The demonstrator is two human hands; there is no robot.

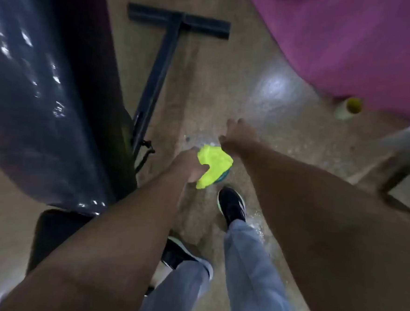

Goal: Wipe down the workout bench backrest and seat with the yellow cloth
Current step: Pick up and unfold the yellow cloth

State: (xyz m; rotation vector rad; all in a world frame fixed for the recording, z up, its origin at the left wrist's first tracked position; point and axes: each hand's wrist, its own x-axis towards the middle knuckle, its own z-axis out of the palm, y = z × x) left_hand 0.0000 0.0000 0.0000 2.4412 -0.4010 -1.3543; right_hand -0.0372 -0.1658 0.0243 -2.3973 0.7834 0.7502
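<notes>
The left hand held the yellow cloth bunched in its fingers beside the black bench; the right hand touched the cloth's upper edge, its fingers' spread impossible to tell.

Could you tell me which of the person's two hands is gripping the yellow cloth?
The left hand grips the yellow cloth, its thumb hooked over the fabric. The right hand sits just beyond the cloth's upper edge; whether it touches the cloth is unclear in the blur.

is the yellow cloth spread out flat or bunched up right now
Bunched up. The yellow cloth hangs crumpled in folds, gripped by the left hand, off the bench.
</notes>
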